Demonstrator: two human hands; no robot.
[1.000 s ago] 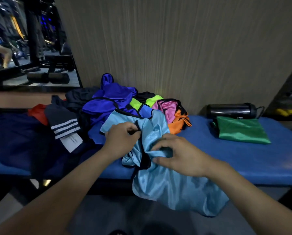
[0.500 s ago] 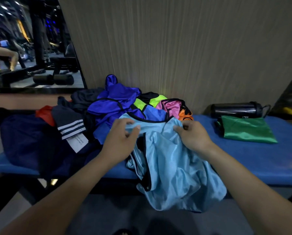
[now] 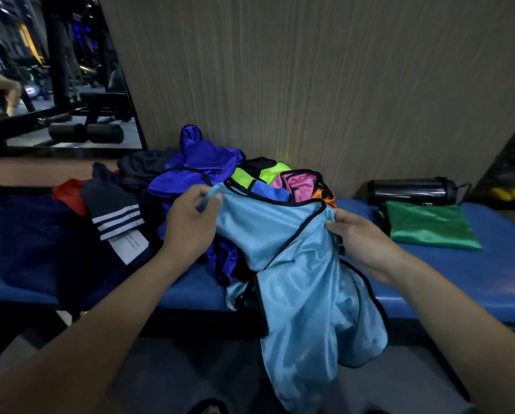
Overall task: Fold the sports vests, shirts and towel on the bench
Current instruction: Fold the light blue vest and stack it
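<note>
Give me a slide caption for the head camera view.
Both hands, left and right, hold up a light blue vest over the bench.

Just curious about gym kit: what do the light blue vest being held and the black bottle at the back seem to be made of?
The light blue vest looks like thin, satiny synthetic fabric, probably polyester: it shines and drapes in soft folds, with black binding along its edges. The black bottle lying on the bench looks like hard glossy plastic or coated metal, judging by its long highlights; the picture cannot settle which.
</note>
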